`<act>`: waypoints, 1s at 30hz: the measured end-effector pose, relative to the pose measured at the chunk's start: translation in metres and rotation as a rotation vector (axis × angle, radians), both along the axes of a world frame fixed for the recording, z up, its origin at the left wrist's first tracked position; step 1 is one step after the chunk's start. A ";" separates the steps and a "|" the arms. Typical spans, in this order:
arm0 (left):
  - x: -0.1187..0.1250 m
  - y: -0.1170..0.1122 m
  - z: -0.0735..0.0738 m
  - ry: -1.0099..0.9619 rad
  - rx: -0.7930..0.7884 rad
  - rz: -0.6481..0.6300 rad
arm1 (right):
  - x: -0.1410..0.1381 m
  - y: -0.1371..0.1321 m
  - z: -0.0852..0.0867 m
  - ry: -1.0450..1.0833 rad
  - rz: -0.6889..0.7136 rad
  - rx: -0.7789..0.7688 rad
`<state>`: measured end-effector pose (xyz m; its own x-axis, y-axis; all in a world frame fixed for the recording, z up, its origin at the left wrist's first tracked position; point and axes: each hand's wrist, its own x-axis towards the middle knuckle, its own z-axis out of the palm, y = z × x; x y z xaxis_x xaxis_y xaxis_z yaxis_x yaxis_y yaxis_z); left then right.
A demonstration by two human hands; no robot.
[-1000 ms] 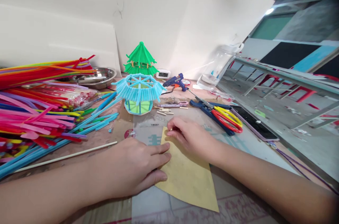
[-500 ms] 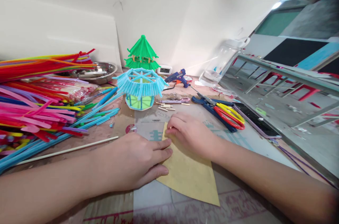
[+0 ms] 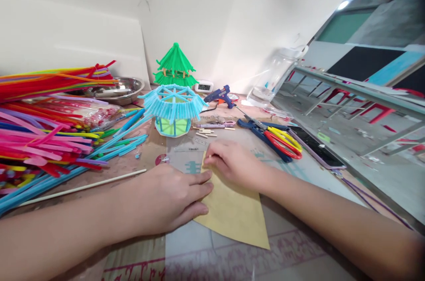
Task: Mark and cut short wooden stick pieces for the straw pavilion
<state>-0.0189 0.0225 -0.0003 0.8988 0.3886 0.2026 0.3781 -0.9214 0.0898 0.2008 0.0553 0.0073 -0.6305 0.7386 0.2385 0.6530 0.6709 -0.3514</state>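
Note:
A fan-shaped piece of yellow paper (image 3: 237,217) lies on the covered table, its narrow end away from me. My left hand (image 3: 174,197) rests on the paper's left edge, fingers stretched out and slightly apart. At the narrow end my right hand (image 3: 232,163) is closed in a pinch; a tiny pale tip shows at its fingertips, too small to name. Beyond the hands stands a small pavilion model with a light-blue pipe-cleaner roof (image 3: 172,102). Short pale sticks (image 3: 206,132) lie in front of it.
Pipe cleaners (image 3: 49,139) and a long pale stick (image 3: 83,187) lie left, near a metal bowl (image 3: 128,90). Behind are a green-roofed model (image 3: 175,62), digital clock (image 3: 203,86) and glue gun (image 3: 219,95). Scissors (image 3: 282,141), a phone (image 3: 317,148) and a clear bottle (image 3: 272,77) are right.
The whole view has shifted slightly to the left. Both hands keep nearly the same positions on the paper, and nothing has been visibly taken or let go.

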 end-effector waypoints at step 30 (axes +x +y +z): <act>0.002 0.000 0.004 0.040 0.009 0.013 | 0.011 0.000 0.005 -0.066 -0.047 0.039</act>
<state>-0.0174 0.0220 0.0034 0.9012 0.3989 0.1697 0.3934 -0.9170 0.0664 0.2119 0.0553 0.0119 -0.6107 0.7586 0.2269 0.7049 0.6514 -0.2805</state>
